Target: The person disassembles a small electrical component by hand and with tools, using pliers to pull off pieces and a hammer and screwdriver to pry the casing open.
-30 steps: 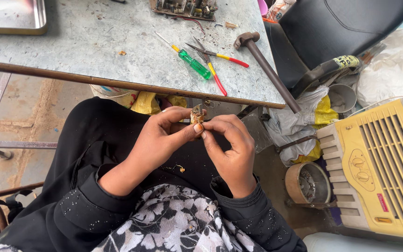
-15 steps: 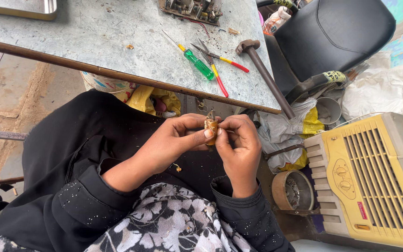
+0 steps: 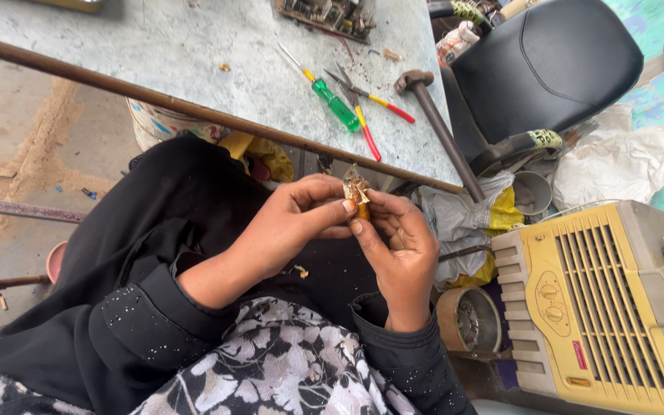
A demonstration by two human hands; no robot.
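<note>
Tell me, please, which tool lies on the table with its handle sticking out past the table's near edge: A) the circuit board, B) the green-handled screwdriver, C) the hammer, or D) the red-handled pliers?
C: the hammer has its head resting on the table while its long handle runs out over the edge; the green-handled screwdriver and red-handled pliers lie wholly on the top.

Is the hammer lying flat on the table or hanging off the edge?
Hanging off. The hammer has its head on the table, while its handle runs past the near edge, toward the floor.
</note>
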